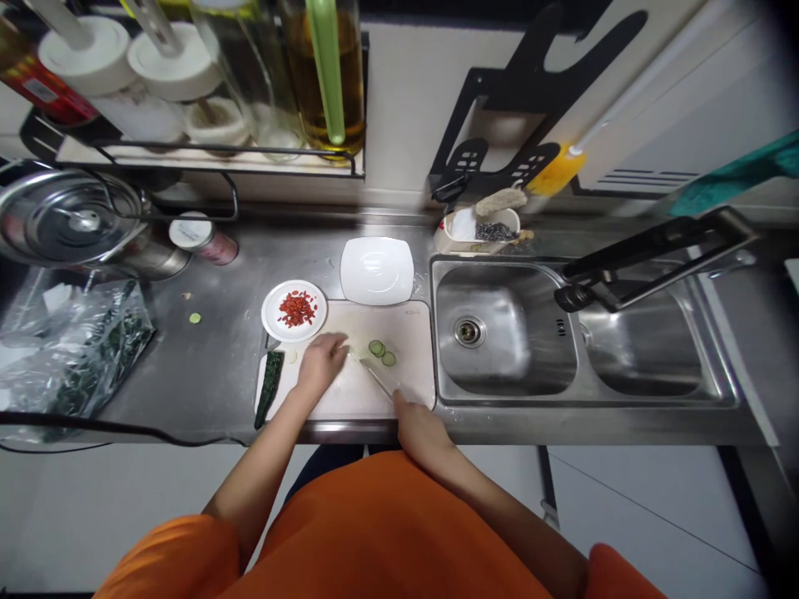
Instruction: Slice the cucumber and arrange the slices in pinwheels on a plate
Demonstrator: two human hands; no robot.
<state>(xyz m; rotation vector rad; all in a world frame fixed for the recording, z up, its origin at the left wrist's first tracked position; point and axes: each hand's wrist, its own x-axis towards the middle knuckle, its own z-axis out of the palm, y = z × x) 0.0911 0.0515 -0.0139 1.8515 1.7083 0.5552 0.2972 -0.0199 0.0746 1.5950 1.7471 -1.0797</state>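
Holding the knife over the cutting board, the right hand has its fingers wrapped around the handle, close to the near edge of this board. The left hand is left of the board's centre, with fingers bent and near together; whether they pinch something small, I cannot tell. A few cucumber slices lie flat, right of the board's centre. The dark cucumber piece lies along the board's left end. A plate with red pieces sits at the board's far left corner, and a white dish stands at its far edge, on the steel desk.

The knife seems stiff and rather light, so only its handle is a safe place to hold. The cucumber piece should be firm and of modest weight; its bumpy skin may give good friction, and I would grasp it around the middle. The slices are probably wet, slippery and easy to break, so better lift them gently by their rims.
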